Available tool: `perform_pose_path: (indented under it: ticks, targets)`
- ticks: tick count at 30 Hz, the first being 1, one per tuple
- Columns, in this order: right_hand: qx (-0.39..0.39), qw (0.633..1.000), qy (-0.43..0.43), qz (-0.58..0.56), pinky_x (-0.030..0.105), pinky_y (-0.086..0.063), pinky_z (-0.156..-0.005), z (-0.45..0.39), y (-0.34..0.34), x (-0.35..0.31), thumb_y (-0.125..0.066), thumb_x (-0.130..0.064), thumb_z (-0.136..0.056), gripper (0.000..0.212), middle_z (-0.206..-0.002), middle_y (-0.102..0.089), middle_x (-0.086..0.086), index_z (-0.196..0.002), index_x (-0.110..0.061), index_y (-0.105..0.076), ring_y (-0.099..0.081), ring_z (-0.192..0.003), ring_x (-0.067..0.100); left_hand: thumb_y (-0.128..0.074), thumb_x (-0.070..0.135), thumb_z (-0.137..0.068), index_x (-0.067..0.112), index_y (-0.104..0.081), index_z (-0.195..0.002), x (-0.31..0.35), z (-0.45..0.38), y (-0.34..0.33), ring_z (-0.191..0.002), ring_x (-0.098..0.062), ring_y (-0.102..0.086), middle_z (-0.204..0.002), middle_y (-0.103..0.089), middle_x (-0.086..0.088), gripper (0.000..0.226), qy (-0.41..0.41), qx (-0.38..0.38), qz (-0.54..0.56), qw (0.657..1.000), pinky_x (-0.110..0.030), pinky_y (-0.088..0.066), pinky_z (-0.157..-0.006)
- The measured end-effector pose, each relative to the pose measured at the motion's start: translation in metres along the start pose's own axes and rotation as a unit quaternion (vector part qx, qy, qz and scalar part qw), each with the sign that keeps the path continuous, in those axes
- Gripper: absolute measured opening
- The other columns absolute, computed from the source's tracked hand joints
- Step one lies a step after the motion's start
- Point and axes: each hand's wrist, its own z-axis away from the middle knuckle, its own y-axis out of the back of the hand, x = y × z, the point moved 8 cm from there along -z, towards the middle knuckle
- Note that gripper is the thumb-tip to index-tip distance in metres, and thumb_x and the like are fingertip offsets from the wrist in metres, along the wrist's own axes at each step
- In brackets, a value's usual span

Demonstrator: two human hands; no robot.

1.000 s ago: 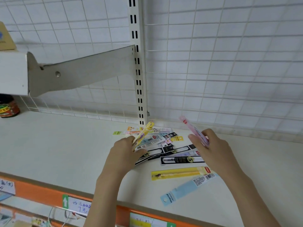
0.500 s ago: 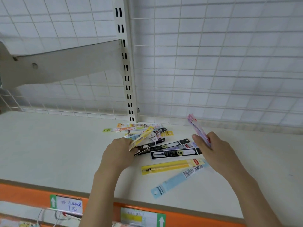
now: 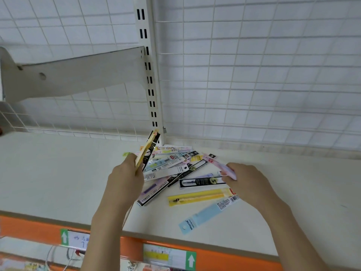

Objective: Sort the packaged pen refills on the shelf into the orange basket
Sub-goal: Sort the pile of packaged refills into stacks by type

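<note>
A loose pile of packaged pen refills [image 3: 172, 163] lies on the white shelf [image 3: 58, 173] near the upright post. My left hand [image 3: 125, 178] grips a yellow pack and a black pack [image 3: 148, 147], raised and tilted above the pile's left side. My right hand [image 3: 248, 180] holds a pink pack [image 3: 220, 165] low over the pile's right side. In front of the pile lie a black pack [image 3: 201, 181], a yellow pack [image 3: 197, 197] and a light blue pack [image 3: 207, 214]. No orange basket is in view.
A slotted white post [image 3: 150, 85] and wire grid back panel [image 3: 254, 75] close off the rear. A shelf bracket [image 3: 74, 75] juts out at upper left. The shelf's front edge is an orange strip [image 3: 31, 229] with price labels [image 3: 156, 257].
My left hand has lifted its packs higher and more upright, now with a black pack beside the yellow one. My right hand has lowered the pink pack toward the pile.
</note>
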Motion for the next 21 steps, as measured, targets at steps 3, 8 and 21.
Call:
perform_pose_path:
  ticks: [3,8,21]
  targets:
    - [-0.029,0.999,0.018,0.010,0.029,-0.040,-0.060,-0.003,-0.017,-0.012,-0.051,-0.026,-0.088,0.024,-0.065,-0.050,-0.004,-0.066,-0.028,-0.041,-0.056,-0.074,0.023,-0.037,0.024,-0.097,0.018,-0.036,-0.073,-0.003,0.003,0.006,-0.067,-0.037,-0.056,-0.064,-0.053,-0.008,0.025,0.006,0.013,0.028,1.000,-0.033,-0.037,-0.052]
    - [-0.018,0.999,0.026,0.013,0.029,-0.035,-0.056,-0.006,-0.023,-0.018,-0.050,-0.030,-0.090,0.036,-0.063,-0.044,-0.004,-0.059,-0.025,-0.032,-0.054,-0.077,0.025,-0.050,0.045,-0.089,0.007,-0.048,-0.076,-0.001,0.009,0.012,-0.056,-0.023,-0.046,-0.058,-0.050,-0.005,0.040,0.032,0.024,0.036,0.999,-0.028,-0.031,-0.048]
    - [0.137,0.985,-0.025,-0.106,0.030,-0.036,-0.052,0.011,0.039,0.004,-0.058,-0.049,-0.084,0.040,-0.052,-0.050,-0.001,-0.065,-0.016,-0.046,-0.050,-0.055,0.019,-0.054,0.027,-0.087,0.021,-0.037,-0.060,-0.009,-0.002,-0.020,-0.056,-0.021,-0.042,-0.057,-0.044,0.001,0.033,0.030,-0.030,-0.058,0.997,-0.026,-0.029,-0.048]
